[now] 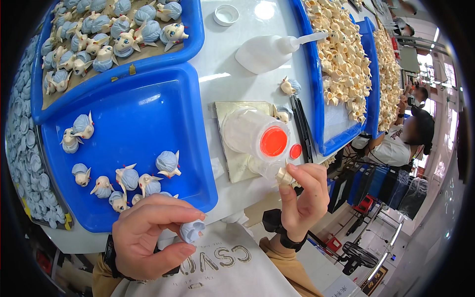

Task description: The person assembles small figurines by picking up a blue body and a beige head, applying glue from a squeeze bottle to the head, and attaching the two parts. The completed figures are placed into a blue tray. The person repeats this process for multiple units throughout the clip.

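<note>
My left hand [143, 237] pinches a pale blue doll hair piece [192, 231] between thumb and fingers, with its hollow side partly showing. To the right, my right hand [308, 198] grips a cream doll face piece [284, 176] with a pointed ear by thumb and forefinger; its front is turned out of sight. The two pieces are apart. Beyond my left hand, a blue tray [148, 106] holds several doll heads [168, 163] with blue hair. Close to my right hand stands a clear plastic cup [242, 131] beside an open jar of red liquid [273, 141].
A white squeeze bottle [267, 53] lies beyond the cup, near black tweezers [303, 123] and a loose doll head [290, 86]. Another blue tray [197, 24] at the far left holds finished heads. Cream face pieces [341, 54] fill trays at right; blue hair pieces [24, 123] line the left.
</note>
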The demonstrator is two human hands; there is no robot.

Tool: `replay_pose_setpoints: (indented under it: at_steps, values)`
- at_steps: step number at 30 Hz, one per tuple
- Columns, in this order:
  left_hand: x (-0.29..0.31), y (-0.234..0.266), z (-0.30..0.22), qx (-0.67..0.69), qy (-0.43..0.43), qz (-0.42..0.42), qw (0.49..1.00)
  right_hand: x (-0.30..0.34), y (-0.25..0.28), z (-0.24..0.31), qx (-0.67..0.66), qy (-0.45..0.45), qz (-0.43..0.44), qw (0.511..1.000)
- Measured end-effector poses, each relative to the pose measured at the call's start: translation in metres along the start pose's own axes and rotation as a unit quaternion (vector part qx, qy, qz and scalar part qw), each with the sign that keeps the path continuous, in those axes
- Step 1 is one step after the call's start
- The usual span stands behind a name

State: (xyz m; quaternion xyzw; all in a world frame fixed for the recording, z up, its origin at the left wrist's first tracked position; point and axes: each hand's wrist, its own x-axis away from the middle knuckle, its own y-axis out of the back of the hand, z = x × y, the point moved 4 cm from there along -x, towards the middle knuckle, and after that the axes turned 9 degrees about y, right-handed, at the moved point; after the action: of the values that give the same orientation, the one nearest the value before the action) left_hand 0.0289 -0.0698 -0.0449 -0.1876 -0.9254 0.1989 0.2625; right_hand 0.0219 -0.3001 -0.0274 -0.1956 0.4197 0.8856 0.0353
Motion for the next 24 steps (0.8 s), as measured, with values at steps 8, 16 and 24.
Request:
replay_pose_setpoints:
  at_steps: [8,16,24]
  values:
    - [0.000,0.000,0.000,0.021,-0.006,0.017,1.000,-0.005,0.001,0.005,0.030,-0.007,0.021,0.999]
    - [0.001,0.000,0.000,0.029,-0.002,0.017,0.999,-0.014,0.002,0.013,0.076,-0.021,0.061,0.995]
    - [0.001,0.001,0.001,0.020,-0.004,0.014,1.000,-0.014,0.003,0.017,0.106,0.030,0.060,0.992]
